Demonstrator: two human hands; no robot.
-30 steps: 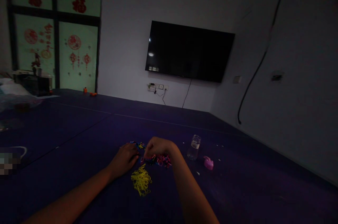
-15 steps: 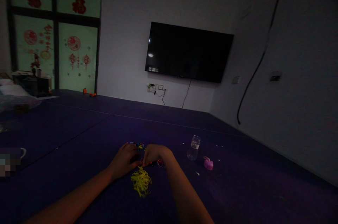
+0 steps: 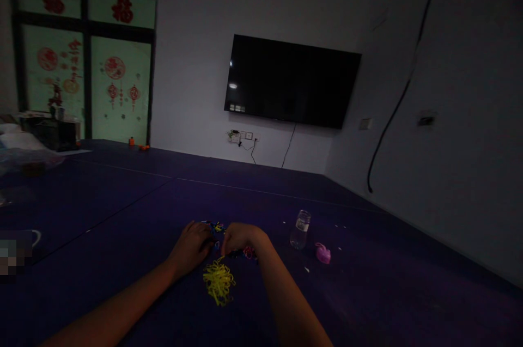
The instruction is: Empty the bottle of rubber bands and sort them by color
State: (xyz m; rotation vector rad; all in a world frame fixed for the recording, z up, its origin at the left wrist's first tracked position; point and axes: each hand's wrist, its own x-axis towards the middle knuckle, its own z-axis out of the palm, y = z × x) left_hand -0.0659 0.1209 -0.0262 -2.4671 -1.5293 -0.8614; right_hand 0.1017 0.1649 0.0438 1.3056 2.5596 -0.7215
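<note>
Both hands rest on a dark purple mat over a scatter of small mixed-colour loops. My left hand lies palm down, fingers curled toward the scatter. My right hand is bent into a pinch, and a yellow loop hangs from its fingertips down to a pile of yellow loops just in front of both hands. The room is dim, so the fingertips are hard to make out.
A small clear bottle stands right of my hands, with a pink object beside it. A wall television hangs ahead. Boxes and bags sit at the far left by a decorated window.
My right hand has drawn in from the pink loops toward the left hand and the yellow pile. The left hand has barely shifted.
</note>
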